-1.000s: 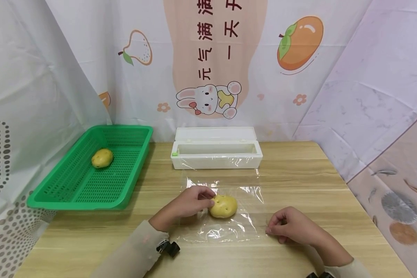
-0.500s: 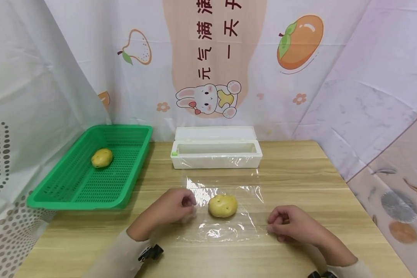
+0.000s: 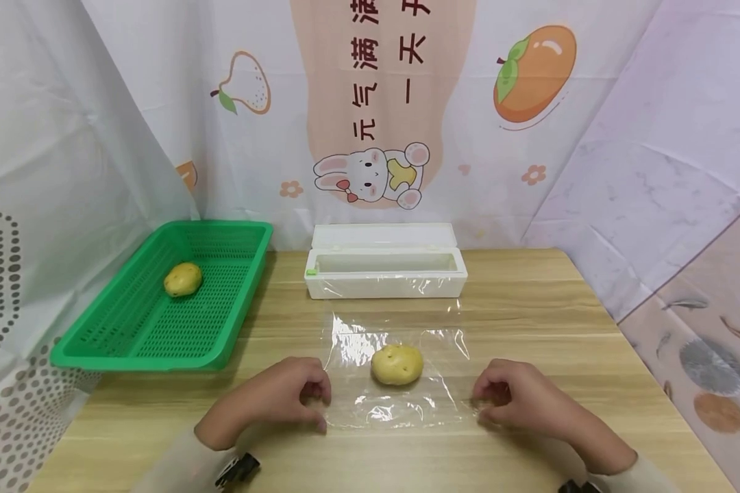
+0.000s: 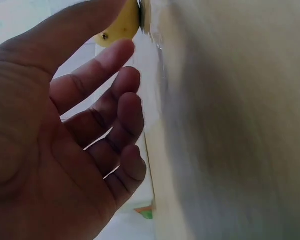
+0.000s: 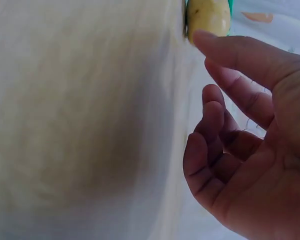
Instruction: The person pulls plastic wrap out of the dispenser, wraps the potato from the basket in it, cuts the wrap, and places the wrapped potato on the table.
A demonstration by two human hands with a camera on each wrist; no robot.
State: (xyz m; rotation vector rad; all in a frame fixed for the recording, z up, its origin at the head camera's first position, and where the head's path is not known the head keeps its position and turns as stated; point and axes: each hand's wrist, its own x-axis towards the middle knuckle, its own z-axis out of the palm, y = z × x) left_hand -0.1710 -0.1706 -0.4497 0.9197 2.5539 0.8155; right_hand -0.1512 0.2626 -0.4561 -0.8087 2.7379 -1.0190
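Note:
A yellow potato (image 3: 397,364) lies on a sheet of clear plastic wrap (image 3: 382,413) spread over the wooden table. The wrap runs from the front of a white wrap dispenser (image 3: 385,285), whose lid stands up. My left hand (image 3: 288,395) is at the wrap's left edge, thumb and fingers apart and loosely bent, holding nothing. At the opposite edge, my right hand (image 3: 526,399) is posed alike, its fingertips close to the wrap's near right corner. Both wrist views show a gap between thumb and forefinger (image 5: 240,92), with the potato beyond.
A green plastic basket (image 3: 227,342) stands at the left of the table, with a second potato (image 3: 183,279) inside. Behind the dispenser hangs a printed curtain (image 3: 247,185). The wooden table (image 3: 530,294) extends on both sides of the wrap.
My left hand has let go of the potato and moved left and nearer, to the wrap's left edge. The potato stays in place. My right hand has barely shifted, its thumb and forefinger parting.

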